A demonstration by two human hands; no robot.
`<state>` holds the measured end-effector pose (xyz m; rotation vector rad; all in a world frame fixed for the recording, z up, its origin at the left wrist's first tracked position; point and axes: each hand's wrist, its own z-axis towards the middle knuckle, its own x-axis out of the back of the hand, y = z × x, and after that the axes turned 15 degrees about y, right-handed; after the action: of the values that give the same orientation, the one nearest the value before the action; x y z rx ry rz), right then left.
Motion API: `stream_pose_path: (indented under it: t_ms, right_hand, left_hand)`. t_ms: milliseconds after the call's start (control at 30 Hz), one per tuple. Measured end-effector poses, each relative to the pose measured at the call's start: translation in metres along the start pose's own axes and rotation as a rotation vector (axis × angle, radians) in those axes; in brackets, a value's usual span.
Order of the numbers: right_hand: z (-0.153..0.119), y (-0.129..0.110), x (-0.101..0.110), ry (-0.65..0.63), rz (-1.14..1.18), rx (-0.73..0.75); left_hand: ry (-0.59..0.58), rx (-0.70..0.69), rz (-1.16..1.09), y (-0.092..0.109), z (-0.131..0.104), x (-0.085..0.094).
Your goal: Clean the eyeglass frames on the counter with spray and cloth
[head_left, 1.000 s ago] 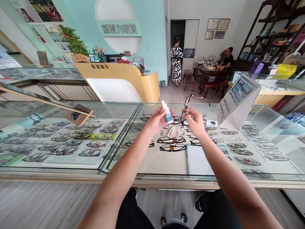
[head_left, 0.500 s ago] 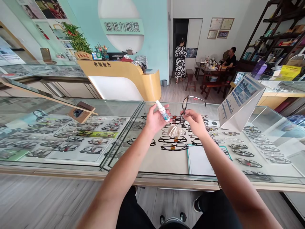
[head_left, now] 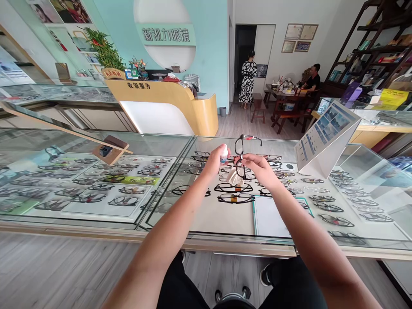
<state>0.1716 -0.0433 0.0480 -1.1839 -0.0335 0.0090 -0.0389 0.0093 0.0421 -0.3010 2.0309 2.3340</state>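
My left hand (head_left: 214, 162) is wrapped round a small white spray bottle (head_left: 224, 155) with a blue-printed label, its top upright and close to the glasses. Pinched in my right hand (head_left: 259, 167) is a pair of dark-framed eyeglasses (head_left: 238, 146), turned so that one lens sits above the other. A crumpled cream cloth (head_left: 232, 177) lies on the glass counter (head_left: 225, 223) below the glasses, partly behind the lower lens. Under the glass, rows of spectacles (head_left: 235, 198) are laid out.
On the right stands a white folded display card (head_left: 326, 139). A wood-framed mirror (head_left: 64, 126) leans at the left, by a brown stand (head_left: 110, 150). A white sheet with a teal border (head_left: 272, 219) is near the front edge. Farther back, one person (head_left: 247, 79) stands and another (head_left: 313, 79) sits.
My left hand has turned the bottle upright and closed round it, moving slightly right toward the glasses. My right hand has lowered slightly and rotated the glasses. The standing person has shifted slightly right.
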Motion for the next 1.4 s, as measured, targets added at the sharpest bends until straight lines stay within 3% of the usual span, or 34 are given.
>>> stream_pose_path:
  t_ms: [100, 300, 533, 967, 1200, 1400]
  right_hand:
    - [0.0, 0.001, -0.002, -0.014, 0.007, -0.016]
    - [-0.001, 0.002, -0.005, -0.033, 0.015, -0.028]
    - [-0.003, -0.002, -0.006, -0.03, 0.024, -0.026]
    - [-0.002, -0.002, -0.002, 0.013, 0.062, -0.1]
    - [0.005, 0.011, 0.002, 0.132, 0.096, -0.085]
    - [0.008, 0.01, 0.003, 0.17, 0.097, -0.084]
  left_hand:
    - [0.025, -0.14, 0.161, -0.005, 0.001, 0.002]
    - [-0.01, -0.221, 0.309, 0.004, -0.005, 0.003]
    - [0.042, -0.184, 0.175, 0.005, -0.008, 0.001]
    - [-0.001, -0.187, 0.084, 0.001, -0.009, 0.001]
    - [-0.122, -0.338, 0.291, 0.006, -0.017, 0.001]
    - [-0.227, -0.344, 0.294, 0.005, -0.023, -0.003]
